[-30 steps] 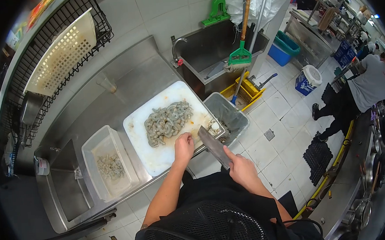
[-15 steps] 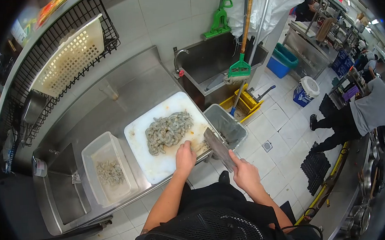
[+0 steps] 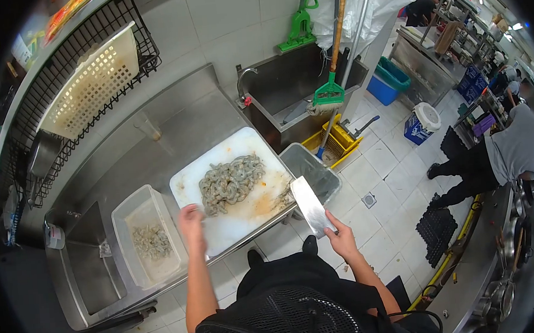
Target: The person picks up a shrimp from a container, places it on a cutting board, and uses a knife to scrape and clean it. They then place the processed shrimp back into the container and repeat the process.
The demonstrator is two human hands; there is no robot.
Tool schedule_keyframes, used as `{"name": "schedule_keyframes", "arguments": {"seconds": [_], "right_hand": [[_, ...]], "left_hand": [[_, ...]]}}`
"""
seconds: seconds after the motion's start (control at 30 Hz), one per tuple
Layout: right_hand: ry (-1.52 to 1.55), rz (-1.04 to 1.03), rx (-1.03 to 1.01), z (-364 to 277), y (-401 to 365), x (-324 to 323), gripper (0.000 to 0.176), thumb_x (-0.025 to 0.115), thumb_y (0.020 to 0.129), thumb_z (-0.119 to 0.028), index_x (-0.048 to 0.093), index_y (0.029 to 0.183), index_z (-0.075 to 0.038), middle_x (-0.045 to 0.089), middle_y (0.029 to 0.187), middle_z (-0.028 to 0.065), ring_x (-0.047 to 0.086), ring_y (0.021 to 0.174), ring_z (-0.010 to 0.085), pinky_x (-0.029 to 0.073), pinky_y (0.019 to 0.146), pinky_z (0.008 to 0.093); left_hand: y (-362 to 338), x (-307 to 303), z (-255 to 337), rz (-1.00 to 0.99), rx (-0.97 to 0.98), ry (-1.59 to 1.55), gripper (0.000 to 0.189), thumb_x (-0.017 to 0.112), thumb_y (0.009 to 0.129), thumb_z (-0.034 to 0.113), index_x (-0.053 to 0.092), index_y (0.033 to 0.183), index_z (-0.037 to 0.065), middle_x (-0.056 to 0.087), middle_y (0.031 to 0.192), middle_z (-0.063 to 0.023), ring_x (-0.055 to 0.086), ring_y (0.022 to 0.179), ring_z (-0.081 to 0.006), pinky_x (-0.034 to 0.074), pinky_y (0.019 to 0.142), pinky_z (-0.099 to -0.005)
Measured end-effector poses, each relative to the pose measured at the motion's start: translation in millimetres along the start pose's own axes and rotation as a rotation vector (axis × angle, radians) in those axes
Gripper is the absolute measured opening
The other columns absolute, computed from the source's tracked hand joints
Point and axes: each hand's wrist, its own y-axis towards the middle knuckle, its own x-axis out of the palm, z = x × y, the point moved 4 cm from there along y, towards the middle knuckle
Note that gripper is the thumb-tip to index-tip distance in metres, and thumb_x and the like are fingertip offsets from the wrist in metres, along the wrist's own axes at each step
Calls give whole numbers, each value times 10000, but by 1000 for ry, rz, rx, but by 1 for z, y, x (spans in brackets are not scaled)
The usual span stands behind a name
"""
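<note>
In the head view, my right hand (image 3: 344,238) is closed round the handle of a cleaver (image 3: 310,205), its broad blade turned flat and bright beside the board's right edge. My left hand (image 3: 192,226) hovers at the left edge of the white cutting board (image 3: 188,184). Its fingers are smeared by motion, so whether it holds anything cannot be made out. A heap of raw grey shrimp (image 3: 231,180) lies on the board, with scraps and brownish liquid near the front right corner. To the left stands a pale plastic tub (image 3: 122,217) containing more shrimp (image 3: 152,242).
A grey bin (image 3: 327,184) stands below the board's right edge. Sinks lie on both sides: one at left (image 3: 91,259), one behind (image 3: 298,84). A broom (image 3: 329,93) and yellow mop bucket (image 3: 339,140) are at right. Farther right, a person in grey (image 3: 516,149) stands.
My left hand has moved left, from the board's front right to its left edge. The cleaver has turned so its blade face shows, and my right hand has shifted slightly right.
</note>
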Motion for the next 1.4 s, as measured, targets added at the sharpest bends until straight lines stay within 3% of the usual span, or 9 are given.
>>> {"name": "schedule_keyframes", "arguments": {"seconds": [0.2,0.27,0.3,0.37,0.47,0.67,1.07,1.2,1.4], "right_hand": [[98,-1,-274,44,-10,-19,655,746,1015,-32,587,1641,-138,740,1466,130,558,717,60,485,648,238],[134,-127,225,24,-22,-39,606,727,1009,-21,607,1602,-55,642,1608,183,687,1325,188,552,1001,292],[133,-133,220,27,-22,-41,606,727,1009,-21,607,1602,-55,642,1608,183,687,1325,188,552,1001,292],[128,-34,-24,33,-14,-42,667,729,1026,-23,562,1662,-136,717,998,-10,504,633,40,438,569,246],[208,-22,136,-14,-12,-41,676,728,1016,-18,548,1662,-99,670,1574,120,568,750,75,511,689,249],[325,-96,61,-70,4,-4,748,696,1043,5,440,1732,-138,706,983,27,510,587,48,466,522,249],[288,-84,33,-50,-19,13,732,716,1030,-8,487,1709,-157,748,1328,83,520,611,43,462,525,246],[250,-66,-10,-47,-15,17,719,732,1008,-25,517,1685,-133,722,1457,156,663,789,116,560,752,311],[-3,-166,36,-73,-7,15,754,770,958,-61,549,1667,-192,781,1342,222,728,818,184,584,845,369]], "left_hand": [[50,-194,1,435,411,417,392,638,871,-48,708,1251,17,697,1002,-57,665,868,-197,533,780,-350],[54,-215,-16,320,119,880,511,631,819,-88,695,1323,-35,728,1095,-181,710,985,-337,567,895,-423],[52,-213,-25,327,118,878,511,631,819,-88,695,1323,-35,728,1095,-181,710,985,-337,567,895,-423],[38,-190,-32,469,478,1097,550,619,819,-99,700,1359,-34,725,1222,-279,709,1142,-437,560,1018,-478],[12,-90,5,282,459,884,504,655,857,-76,715,1353,-13,725,1307,-263,686,1234,-453,544,1092,-499],[-4,98,22,-203,703,901,352,735,911,43,753,1263,35,714,1206,-196,669,1167,-430,560,1025,-539],[-3,107,14,-150,476,695,234,766,882,-3,802,1112,20,759,1078,-200,748,1013,-392,607,900,-490],[-38,132,22,-116,502,398,224,747,879,-39,789,1095,4,751,1056,-206,733,1001,-405,601,883,-473],[-64,154,-35,-545,810,698,148,721,903,-22,750,1049,-21,734,1048,-208,701,1055,-432,567,964,-495]]}}
